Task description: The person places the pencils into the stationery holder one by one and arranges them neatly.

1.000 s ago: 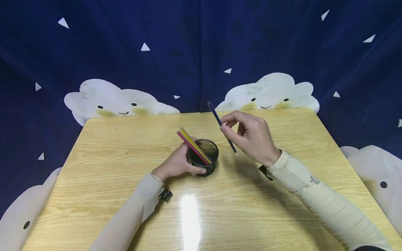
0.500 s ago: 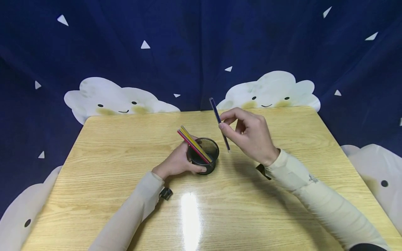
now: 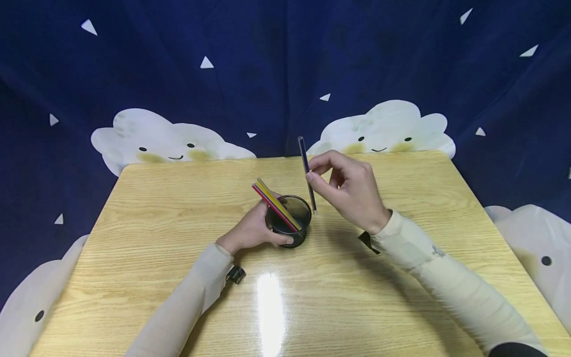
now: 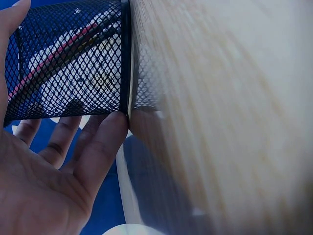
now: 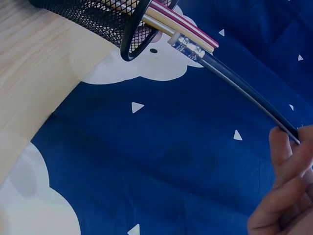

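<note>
A black mesh pen cup (image 3: 285, 239) stands on the wooden table, red and yellow pencils (image 3: 277, 205) leaning out of its left side. My left hand (image 3: 252, 229) grips the cup from the left, thumb across its near side and fingers curving behind it. In the left wrist view a fingertip (image 4: 115, 125) sits by the cup's base, and the pencils show through the mesh (image 4: 63, 63). Just right of the rim, my right hand (image 3: 350, 191) pinches a dark blue pencil (image 3: 305, 154) between thumb and finger. It hangs nearly upright, its silvery banded end (image 5: 188, 47) lowermost.
The pale wooden table (image 3: 178, 208) reaches back to a dark blue curtain (image 3: 250, 59) printed with white clouds and triangles. A bright light reflection lies on the tabletop nearer the wearer. Black straps (image 3: 235, 274) show at both wrists.
My right hand has moved left toward the cup, and its blue pencil has swung more upright, its lower end now beside the rim. My left hand and the cup stay put.
</note>
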The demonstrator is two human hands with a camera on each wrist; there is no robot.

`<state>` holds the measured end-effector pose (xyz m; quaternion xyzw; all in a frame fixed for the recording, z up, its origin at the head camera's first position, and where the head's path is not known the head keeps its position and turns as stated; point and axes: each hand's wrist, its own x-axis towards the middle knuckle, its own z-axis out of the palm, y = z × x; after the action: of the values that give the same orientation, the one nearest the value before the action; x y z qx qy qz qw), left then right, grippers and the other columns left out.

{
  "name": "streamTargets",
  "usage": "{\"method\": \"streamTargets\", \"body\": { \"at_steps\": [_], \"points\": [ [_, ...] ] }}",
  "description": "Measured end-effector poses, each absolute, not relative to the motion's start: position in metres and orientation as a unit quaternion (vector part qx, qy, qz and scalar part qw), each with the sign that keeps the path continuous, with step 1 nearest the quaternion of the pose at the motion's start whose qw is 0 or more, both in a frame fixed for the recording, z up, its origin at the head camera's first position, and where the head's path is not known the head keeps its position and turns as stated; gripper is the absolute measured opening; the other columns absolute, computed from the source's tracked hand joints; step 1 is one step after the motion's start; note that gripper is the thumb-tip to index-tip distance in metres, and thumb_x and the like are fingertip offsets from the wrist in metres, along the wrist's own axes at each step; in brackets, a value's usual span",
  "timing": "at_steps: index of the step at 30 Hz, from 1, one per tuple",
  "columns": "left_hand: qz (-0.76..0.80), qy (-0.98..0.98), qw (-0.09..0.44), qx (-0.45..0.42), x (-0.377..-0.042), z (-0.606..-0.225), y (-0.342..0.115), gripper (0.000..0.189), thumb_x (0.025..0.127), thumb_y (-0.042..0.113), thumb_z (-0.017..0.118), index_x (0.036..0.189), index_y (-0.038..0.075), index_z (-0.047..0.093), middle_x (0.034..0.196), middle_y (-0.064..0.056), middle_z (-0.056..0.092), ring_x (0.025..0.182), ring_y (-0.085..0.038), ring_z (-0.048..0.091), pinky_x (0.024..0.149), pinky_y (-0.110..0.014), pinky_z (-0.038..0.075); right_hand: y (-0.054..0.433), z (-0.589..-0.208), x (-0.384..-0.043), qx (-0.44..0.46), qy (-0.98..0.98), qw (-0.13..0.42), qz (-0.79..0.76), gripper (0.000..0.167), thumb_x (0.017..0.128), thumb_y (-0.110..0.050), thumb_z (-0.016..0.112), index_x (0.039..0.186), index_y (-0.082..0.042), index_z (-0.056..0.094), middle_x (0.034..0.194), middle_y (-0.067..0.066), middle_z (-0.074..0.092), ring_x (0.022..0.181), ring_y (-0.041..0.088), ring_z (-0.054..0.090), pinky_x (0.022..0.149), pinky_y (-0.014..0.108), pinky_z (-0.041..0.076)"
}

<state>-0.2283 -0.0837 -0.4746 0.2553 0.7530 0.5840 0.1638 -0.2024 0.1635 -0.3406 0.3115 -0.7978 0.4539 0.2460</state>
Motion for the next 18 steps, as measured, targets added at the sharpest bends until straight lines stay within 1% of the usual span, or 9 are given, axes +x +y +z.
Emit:
{"method": "streamTargets", "body": {
  "at_steps": [3,5,6,8,11,13,18],
  "points": [
    [0.585,0.752,0.161,0.258,-0.229,-0.475,-0.084,0.090,0.073,0.003,0.102,0.146,0.009,0.049,0.133,-0.011,0.066,0.116,-0.025,0.068,0.083,-0.041,0.065,0.161,-0.341,-0.204,0.313,-0.796,0.249,0.455,0.012,0.095,-0.002,0.080,0.106,-0.004,0.077,0.090,0.000,0.077,0.053,0.012,0.050,0.051,0.020,0.038],
    [0.586,0.750,0.162,0.260,-0.229,-0.475,-0.084,0.090,0.073,0.002,0.102,0.146,0.009,0.049,0.133,-0.011,0.066,0.115,-0.026,0.069,0.081,-0.042,0.065,0.160,-0.341,-0.204,0.314,-0.793,0.252,0.457,0.012,0.095,-0.003,0.081,0.106,-0.004,0.077,0.090,0.001,0.077,0.054,0.012,0.050,0.052,0.020,0.038],
    [0.585,0.751,0.161,0.260,-0.230,-0.475,-0.084,0.090,0.073,0.003,0.102,0.146,0.009,0.049,0.133,-0.011,0.066,0.116,-0.025,0.068,0.083,-0.042,0.065,0.160,-0.341,-0.204,0.315,-0.792,0.252,0.458,0.012,0.095,-0.003,0.081,0.106,-0.004,0.077,0.090,0.001,0.077,0.054,0.012,0.050,0.052,0.020,0.038],
    [0.581,0.755,0.159,0.261,-0.230,-0.475,-0.084,0.090,0.074,0.003,0.102,0.146,0.009,0.049,0.135,-0.011,0.066,0.118,-0.024,0.068,0.091,-0.041,0.062,0.158,-0.341,-0.205,0.318,-0.788,0.251,0.463,0.011,0.096,-0.004,0.080,0.106,-0.003,0.077,0.091,0.003,0.077,0.054,0.012,0.050,0.052,0.020,0.039],
    [0.574,0.760,0.155,0.263,-0.230,-0.474,-0.084,0.091,0.073,0.005,0.103,0.147,0.009,0.049,0.138,-0.012,0.066,0.122,-0.022,0.067,0.106,-0.039,0.054,0.156,-0.342,-0.205,0.322,-0.783,0.246,0.471,0.010,0.097,-0.005,0.079,0.106,-0.002,0.077,0.090,0.006,0.077,0.053,0.011,0.050,0.052,0.019,0.039],
    [0.574,0.760,0.156,0.264,-0.230,-0.474,-0.084,0.092,0.073,0.005,0.103,0.147,0.008,0.048,0.140,-0.013,0.066,0.124,-0.021,0.066,0.112,-0.039,0.049,0.154,-0.343,-0.205,0.324,-0.781,0.244,0.475,0.009,0.098,-0.005,0.078,0.106,-0.002,0.077,0.090,0.007,0.077,0.052,0.011,0.050,0.051,0.019,0.039],
    [0.577,0.756,0.157,0.268,-0.231,-0.474,-0.084,0.093,0.073,0.004,0.103,0.148,0.006,0.048,0.140,-0.016,0.065,0.124,-0.024,0.066,0.113,-0.042,0.049,0.150,-0.345,-0.206,0.328,-0.780,0.244,0.473,0.010,0.096,-0.003,0.079,0.105,-0.002,0.076,0.090,0.004,0.077,0.051,0.011,0.050,0.050,0.020,0.039]
  ]
}}
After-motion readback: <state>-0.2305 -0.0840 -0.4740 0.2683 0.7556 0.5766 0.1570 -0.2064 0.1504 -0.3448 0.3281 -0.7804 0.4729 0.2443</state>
